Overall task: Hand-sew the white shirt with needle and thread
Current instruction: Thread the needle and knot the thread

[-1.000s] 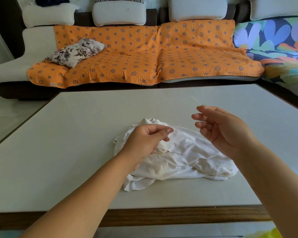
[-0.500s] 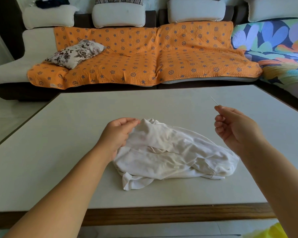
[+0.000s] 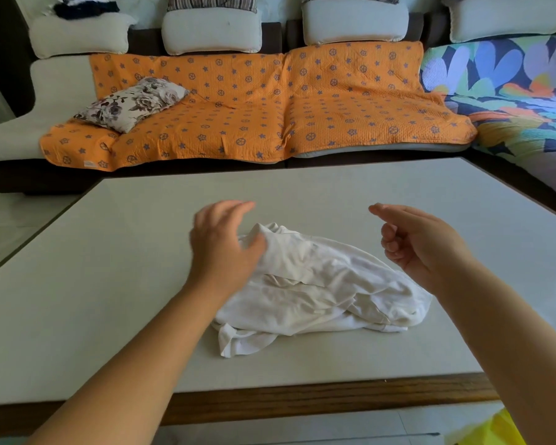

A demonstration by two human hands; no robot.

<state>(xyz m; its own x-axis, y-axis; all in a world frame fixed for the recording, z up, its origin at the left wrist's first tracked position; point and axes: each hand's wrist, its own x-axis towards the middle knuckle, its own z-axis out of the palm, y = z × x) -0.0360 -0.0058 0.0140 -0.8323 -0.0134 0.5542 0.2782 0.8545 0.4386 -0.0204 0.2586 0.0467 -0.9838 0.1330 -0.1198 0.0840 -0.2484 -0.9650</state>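
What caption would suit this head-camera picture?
A crumpled white shirt lies on a pale table; the blurred left hand is open at its left edge, the right hand curled.

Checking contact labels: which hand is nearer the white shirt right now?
Left. The left hand sits at the left end of the white shirt, thumb overlapping fabric; the right hand hangs raised over its right side, seemingly apart.

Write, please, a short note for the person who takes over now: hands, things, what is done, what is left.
Left hand open, blurred, over the white shirt's left end; contact unclear.
Right hand raised beside the shirt, fingers curled, thumb to forefinger like a pinch; needle and thread not visible.
Shirt lies crumpled on the table.
Done: no stitch can be seen. Left: apparently all the sewing.
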